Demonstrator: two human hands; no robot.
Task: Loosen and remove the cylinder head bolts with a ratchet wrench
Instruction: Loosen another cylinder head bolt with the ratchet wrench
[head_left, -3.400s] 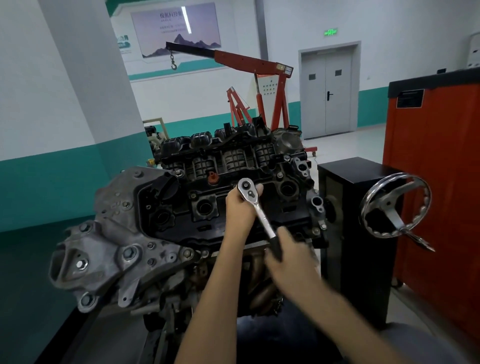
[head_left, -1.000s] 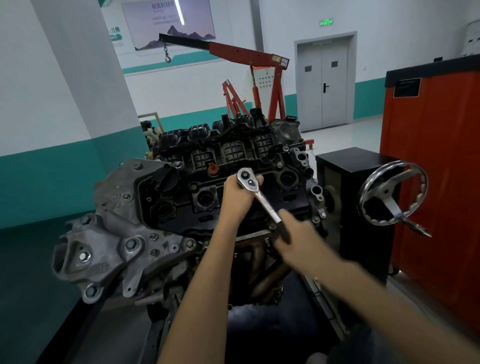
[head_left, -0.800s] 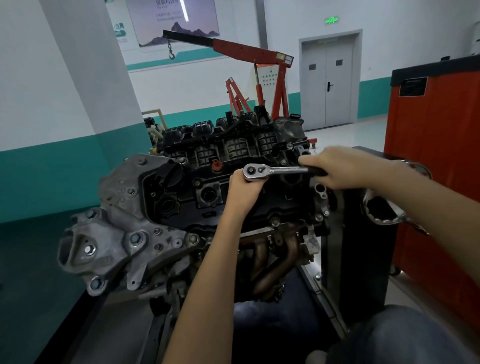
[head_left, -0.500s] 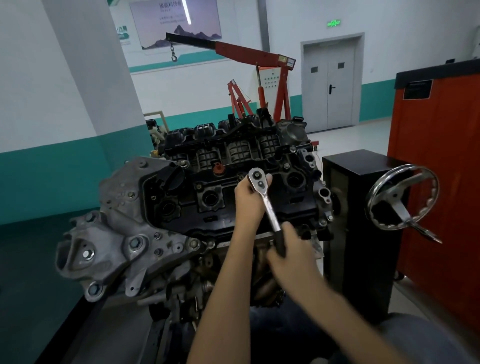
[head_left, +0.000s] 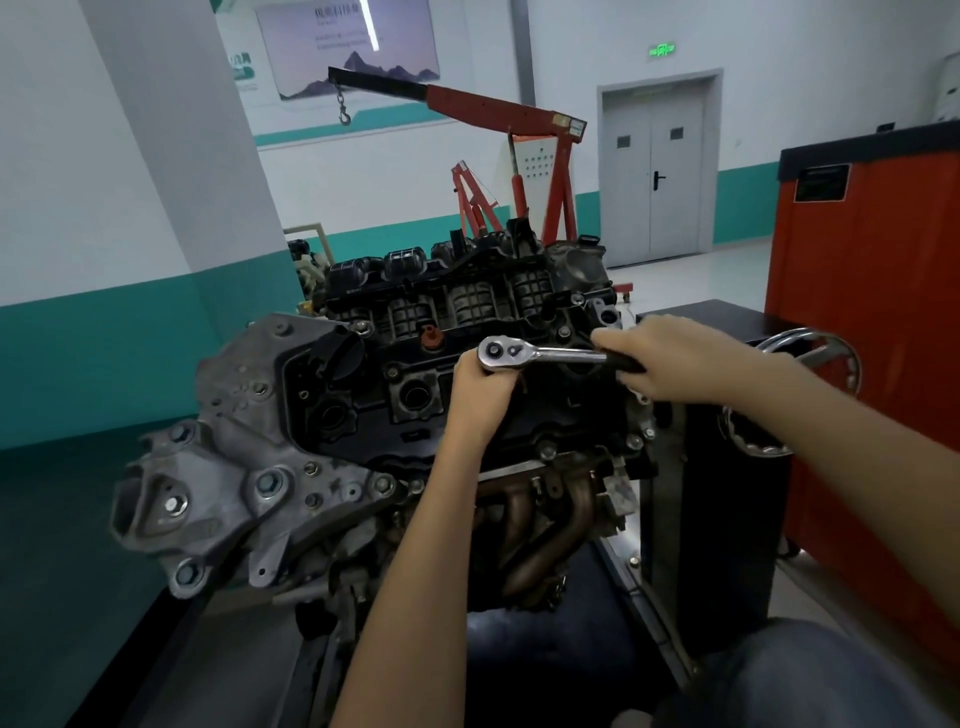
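Observation:
A black cylinder head cover (head_left: 467, 374) tops the engine mounted on a stand in front of me. A chrome ratchet wrench (head_left: 545, 354) lies across the cover, its round head at the middle and its black handle pointing right. My left hand (head_left: 480, 387) curls around the stem just beneath the ratchet head. My right hand (head_left: 654, 356) grips the handle over the right end of the cover. The bolt under the ratchet head is hidden by my left hand.
A grey engine bracket (head_left: 218, 467) juts out at the left, and the exhaust manifold (head_left: 540, 514) hangs below the cover. A chrome handwheel (head_left: 815, 364) on a black stand (head_left: 717, 493) sits close behind my right arm. An orange cabinet (head_left: 872, 312) stands right, a red hoist (head_left: 519, 156) behind.
Half a second ago the handle pointed down toward me. My right hand has swung it up and to the right, so the wrench now lies level. My left hand stayed at the ratchet head.

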